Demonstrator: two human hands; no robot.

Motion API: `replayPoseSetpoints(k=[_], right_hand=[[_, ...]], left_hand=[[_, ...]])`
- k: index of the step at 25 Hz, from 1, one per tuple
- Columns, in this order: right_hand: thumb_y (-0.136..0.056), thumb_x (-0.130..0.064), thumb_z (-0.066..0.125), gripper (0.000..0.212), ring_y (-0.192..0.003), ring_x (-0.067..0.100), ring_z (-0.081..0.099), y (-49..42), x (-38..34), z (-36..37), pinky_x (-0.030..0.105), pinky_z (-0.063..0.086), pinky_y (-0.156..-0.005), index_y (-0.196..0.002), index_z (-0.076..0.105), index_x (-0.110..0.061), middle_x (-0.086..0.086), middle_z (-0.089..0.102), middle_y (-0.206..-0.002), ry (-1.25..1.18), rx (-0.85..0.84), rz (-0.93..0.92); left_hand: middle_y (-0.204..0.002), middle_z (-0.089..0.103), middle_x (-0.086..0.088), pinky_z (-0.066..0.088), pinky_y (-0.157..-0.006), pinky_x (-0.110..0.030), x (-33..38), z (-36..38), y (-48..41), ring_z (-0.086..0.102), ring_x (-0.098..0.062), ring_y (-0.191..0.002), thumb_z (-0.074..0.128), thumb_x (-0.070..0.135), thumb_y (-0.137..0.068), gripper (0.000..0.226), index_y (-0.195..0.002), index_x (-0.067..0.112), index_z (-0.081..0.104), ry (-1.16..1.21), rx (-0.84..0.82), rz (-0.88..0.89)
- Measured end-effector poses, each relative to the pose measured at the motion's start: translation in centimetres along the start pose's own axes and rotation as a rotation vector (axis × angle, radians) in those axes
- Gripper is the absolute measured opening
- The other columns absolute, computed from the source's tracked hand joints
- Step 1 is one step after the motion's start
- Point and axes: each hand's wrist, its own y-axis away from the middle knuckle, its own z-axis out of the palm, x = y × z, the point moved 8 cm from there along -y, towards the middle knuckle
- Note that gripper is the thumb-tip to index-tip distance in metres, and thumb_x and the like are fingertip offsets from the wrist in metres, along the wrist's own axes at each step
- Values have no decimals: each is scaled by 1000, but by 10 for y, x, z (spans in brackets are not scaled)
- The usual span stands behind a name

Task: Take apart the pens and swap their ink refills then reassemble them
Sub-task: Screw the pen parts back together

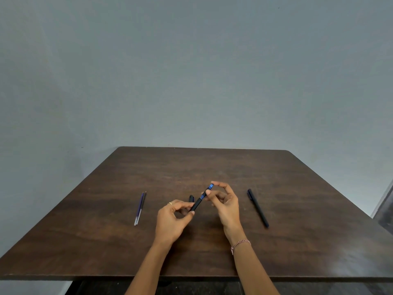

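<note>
Both hands meet above the middle of the desk, working on one pen barrel. Left hand pinches the lower, black end of the barrel between thumb and fingers. Right hand closes its fingertips on the upper end, where a blue tip piece shows; whether it is being screwed on or off I cannot tell.

The barrel is lifted off the wood. Its long axis runs on a slant, from the near-left end in the left hand up to the far-right end in the right hand, with the blue end pointing away toward the far edge.

Two thin refills lie side by side and touching, well to the left of the hands, their long axes running near to far with a slight lean. A small dark cap rests on the wood just behind the left hand. A second pen, dark and seemingly whole or capped, lies to the right of the hands, slanting from far-left to near-right.

My reading is that the task is about midway: both refills seem to be out, so the taking apart looks largely done. Still left, I judge, are putting each refill into the other barrel, closing the tips and fitting the caps.
</note>
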Motion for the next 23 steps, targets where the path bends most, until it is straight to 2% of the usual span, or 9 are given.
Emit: replayPoseSetpoints(k=[2, 6, 13, 18, 20, 23], right_hand=[[-79, -13, 74, 29, -75, 14, 71, 0, 1, 0, 18, 51, -77, -105, 61, -19, 6, 74, -73, -1, 0, 12], [-77, -15, 76, 28, -78, 15, 71, -1, 3, -1, 33, 52, -83, -100, 60, -17, 0, 71, -70, 23, 4, 1], [-78, -19, 77, 25, -78, 15, 70, -2, 2, 2, 19, 51, -66, -97, 60, -18, -2, 70, -74, 42, -21, -9], [-87, -19, 66, 11, -89, 19, 66, 0, 7, 4, 22, 53, -64, -95, 66, -26, 1, 71, -87, -43, -8, 71], [-90, -14, 61, 20, -97, 22, 66, 1, 10, 7, 26, 54, -70, -106, 65, -25, 4, 71, -96, -134, -32, 119], [-91, -7, 55, 49, -113, 19, 63, 2, 14, 15, 31, 53, -86, -132, 47, -33, 6, 68, -119, -339, -122, 193]], left_hand=[[-80, 68, 6, 45, -68, -6, -1, 0, 0, 61, 1, -73, 76, 0, -72, 33, -85, 30, 71, 7, -7, -5], [-79, 67, 7, 45, -67, -8, -2, 1, -1, 60, 0, -74, 77, 3, -72, 30, -86, 29, 74, -11, -22, -6], [-76, 67, 6, 46, -67, -9, -1, 1, 0, 61, -2, -72, 78, 3, -71, 28, -86, 26, 75, -9, -18, 8], [-76, 67, 5, 45, -65, -7, 0, -2, 0, 61, 0, -69, 77, -1, -71, 31, -81, 28, 73, 38, 14, -22], [-77, 68, 3, 44, -65, -6, 0, -2, 0, 60, 0, -68, 77, -2, -71, 30, -81, 26, 73, 52, 15, -27], [-77, 68, 3, 44, -65, -6, 0, -1, 0, 61, -1, -69, 76, -3, -70, 28, -83, 23, 74, 58, 5, -28]])
